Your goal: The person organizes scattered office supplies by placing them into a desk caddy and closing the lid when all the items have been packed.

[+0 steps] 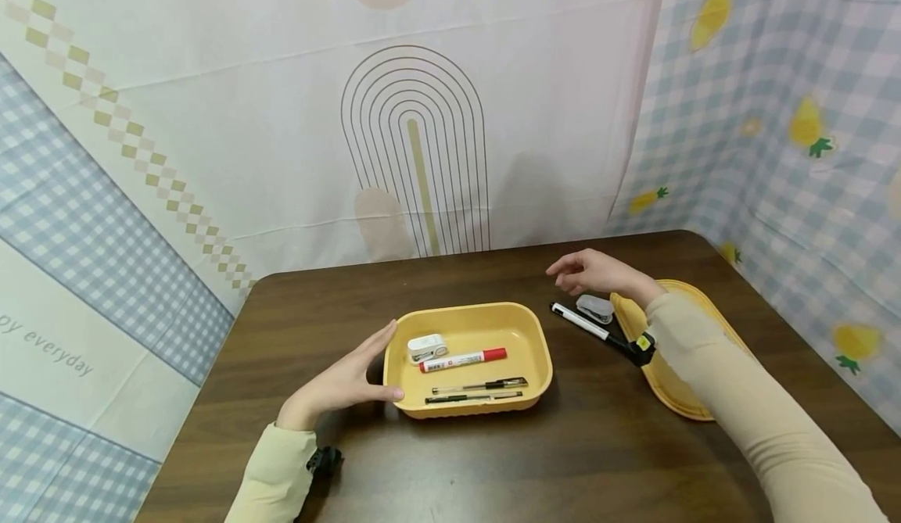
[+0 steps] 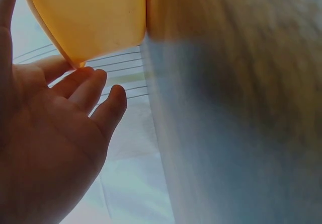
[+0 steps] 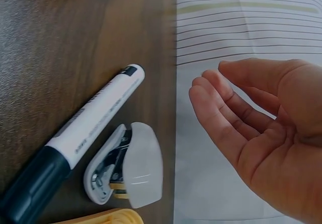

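A yellow rectangular box (image 1: pixel 538 351) sits on the table with a white mini stapler (image 1: pixel 426 347), a red-capped marker (image 1: pixel 462 360) and two black-and-clear pens (image 1: pixel 481 386) inside. At its left end my left hand (image 1: pixel 345 378) touches the rim, thumb over the near corner and fingers at the far corner. My right hand (image 1: pixel 594 270) hovers beyond a grey mini stapler (image 1: pixel 595 309) and a black-capped white marker (image 1: pixel 579 320), apart from both. Loosely bent, its fingers (image 3: pixel 216 118) hold nothing in the right wrist view.
A yellow lid (image 1: pixel 672 386) lies on the right of the dark wooden table (image 1: pixel 464 468), partly under the right forearm. Patterned cloth (image 1: pixel 563 116) hangs behind the table's back edge and along both sides.
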`<control>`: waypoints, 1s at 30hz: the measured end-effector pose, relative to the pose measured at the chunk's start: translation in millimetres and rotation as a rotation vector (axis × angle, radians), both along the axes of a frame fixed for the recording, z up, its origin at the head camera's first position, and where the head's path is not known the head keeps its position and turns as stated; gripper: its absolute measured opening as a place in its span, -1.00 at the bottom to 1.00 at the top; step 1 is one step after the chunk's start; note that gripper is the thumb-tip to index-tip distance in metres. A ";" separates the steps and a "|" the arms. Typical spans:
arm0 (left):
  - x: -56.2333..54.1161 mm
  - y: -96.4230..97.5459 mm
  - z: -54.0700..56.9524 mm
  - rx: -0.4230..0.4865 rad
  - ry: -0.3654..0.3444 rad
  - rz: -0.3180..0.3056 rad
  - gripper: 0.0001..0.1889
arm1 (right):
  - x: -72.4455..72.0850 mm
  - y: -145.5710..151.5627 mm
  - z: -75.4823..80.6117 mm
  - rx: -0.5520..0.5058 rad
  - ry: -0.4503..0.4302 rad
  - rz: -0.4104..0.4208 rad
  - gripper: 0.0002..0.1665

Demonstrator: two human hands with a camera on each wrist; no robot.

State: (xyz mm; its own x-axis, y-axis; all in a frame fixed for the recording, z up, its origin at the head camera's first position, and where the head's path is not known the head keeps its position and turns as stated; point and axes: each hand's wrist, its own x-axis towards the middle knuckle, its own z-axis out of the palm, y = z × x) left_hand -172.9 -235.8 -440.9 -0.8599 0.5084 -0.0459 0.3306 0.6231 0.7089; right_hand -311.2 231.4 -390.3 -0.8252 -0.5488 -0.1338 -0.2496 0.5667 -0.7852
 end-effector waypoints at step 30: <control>-0.8 -0.9 -0.2 0.006 0.013 -0.013 0.20 | 2.4 -0.6 -24.3 0.195 0.062 0.054 -0.63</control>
